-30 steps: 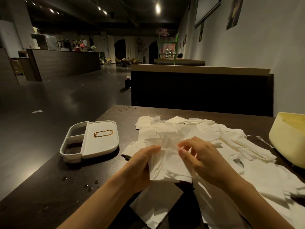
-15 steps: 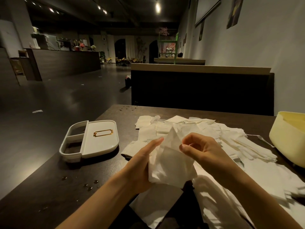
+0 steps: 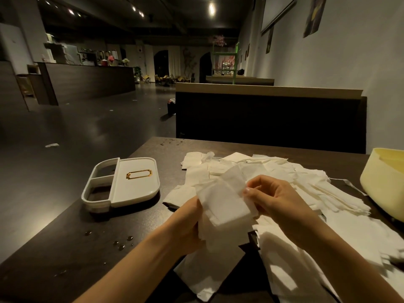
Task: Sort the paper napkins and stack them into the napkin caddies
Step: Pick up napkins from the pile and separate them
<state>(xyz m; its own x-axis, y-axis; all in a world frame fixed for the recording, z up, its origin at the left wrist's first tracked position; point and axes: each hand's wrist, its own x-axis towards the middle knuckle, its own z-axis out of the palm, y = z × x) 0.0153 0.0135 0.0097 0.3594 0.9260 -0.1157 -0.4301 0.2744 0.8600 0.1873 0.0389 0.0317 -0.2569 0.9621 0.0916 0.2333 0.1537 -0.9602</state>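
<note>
A small stack of white paper napkins (image 3: 223, 204) is held above the table between both hands. My left hand (image 3: 188, 226) grips the stack from its left and underneath. My right hand (image 3: 273, 197) pinches the top napkin's right edge with thumb and fingers. A wide heap of loose white napkins (image 3: 306, 184) covers the dark table behind and to the right of the hands. More napkins (image 3: 209, 272) lie below the hands near the front edge. A white caddy (image 3: 122, 182) with a gold label frame and two open compartments lies at the left.
A pale yellow container (image 3: 384, 182) stands at the right edge of the dark wooden table (image 3: 65, 248). Water drops (image 3: 122, 242) dot the table front left. A dark booth backrest (image 3: 269, 121) rises behind the table. The floor drops away at the left.
The napkin that stood up folded in a peak between my hands now lies flatter on the held stack. My right hand has shifted to the right edge.
</note>
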